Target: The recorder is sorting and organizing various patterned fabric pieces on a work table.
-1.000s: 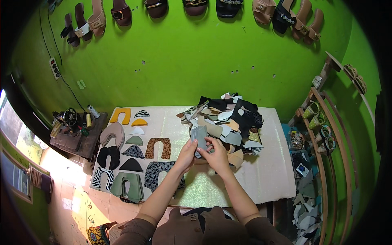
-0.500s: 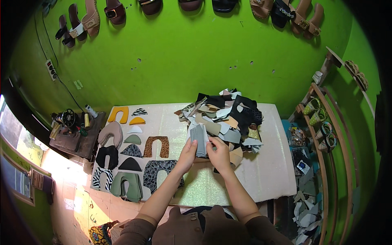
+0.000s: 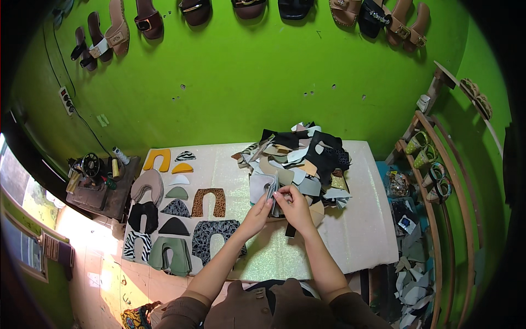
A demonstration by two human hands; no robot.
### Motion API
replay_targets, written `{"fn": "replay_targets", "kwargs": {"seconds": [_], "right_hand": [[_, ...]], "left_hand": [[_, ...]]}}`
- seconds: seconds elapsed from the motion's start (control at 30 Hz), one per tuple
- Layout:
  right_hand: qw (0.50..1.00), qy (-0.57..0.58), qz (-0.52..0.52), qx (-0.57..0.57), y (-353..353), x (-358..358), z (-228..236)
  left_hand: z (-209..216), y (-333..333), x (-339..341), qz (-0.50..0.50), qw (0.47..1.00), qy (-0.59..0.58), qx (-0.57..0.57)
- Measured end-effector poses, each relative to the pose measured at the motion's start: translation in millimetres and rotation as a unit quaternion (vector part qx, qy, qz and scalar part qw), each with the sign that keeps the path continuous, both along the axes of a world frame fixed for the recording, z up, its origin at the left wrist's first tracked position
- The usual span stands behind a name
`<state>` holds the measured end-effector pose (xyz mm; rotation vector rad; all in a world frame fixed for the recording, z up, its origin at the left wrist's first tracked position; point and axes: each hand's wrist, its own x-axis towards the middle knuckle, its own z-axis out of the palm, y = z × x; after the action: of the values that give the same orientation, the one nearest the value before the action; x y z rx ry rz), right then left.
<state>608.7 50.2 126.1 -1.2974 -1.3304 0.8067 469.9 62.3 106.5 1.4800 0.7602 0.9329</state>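
Holding grey pieces (image 3: 258, 186), both hands (image 3: 257, 216) (image 3: 294, 207) partly hide them.

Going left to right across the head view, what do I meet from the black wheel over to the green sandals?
Black wheel, yellow-orange U-shaped piece, leopard-print U-shaped piece, left hand, right hand (both hands holding gray pieces), green sandals.

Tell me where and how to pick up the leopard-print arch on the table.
Probably pinch across its right leg, coming from the right: the leopard-print arch lies flat, the gap between its legs exposes that leg's inner edge, and bare table adjoins the outer.
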Motion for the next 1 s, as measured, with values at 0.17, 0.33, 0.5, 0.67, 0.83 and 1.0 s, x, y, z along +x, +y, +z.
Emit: {"fn": "replay_targets", "kwargs": {"seconds": [0.17,0.33,0.5,0.67,0.83,1.0], "right_hand": [[1.0,-0.001,0.021,-0.012,0.1,3.1,1.9],[0.99,-0.13,-0.042,-0.034,-1.4,3.2,6.9],[0.994,-0.097,-0.036,0.041,-1.5,5.6,2.7],[0.992,-0.115,-0.008,0.048,-2.8,-4.5,-2.7],[0.997,-0.074,-0.012,0.004,-4.4,-7.5,-2.6],[0.997,-0.064,0.025,-0.029,-4.3,-7.3,2.5]], "left_hand": [[-3.3,-0.4,0.0,-0.002,0.999,-0.015,-0.043],[-2.9,-4.0,1.6,0.026,0.999,0.047,-0.003],[-6.9,-3.0,4.1,0.084,0.993,-0.021,-0.078],[-13.8,-2.1,5.5,0.064,0.992,-0.063,-0.091],[-5.1,-6.1,4.7,0.058,0.985,-0.088,-0.135],[-8.1,-4.7,1.6,0.061,0.973,-0.135,-0.179]]}}
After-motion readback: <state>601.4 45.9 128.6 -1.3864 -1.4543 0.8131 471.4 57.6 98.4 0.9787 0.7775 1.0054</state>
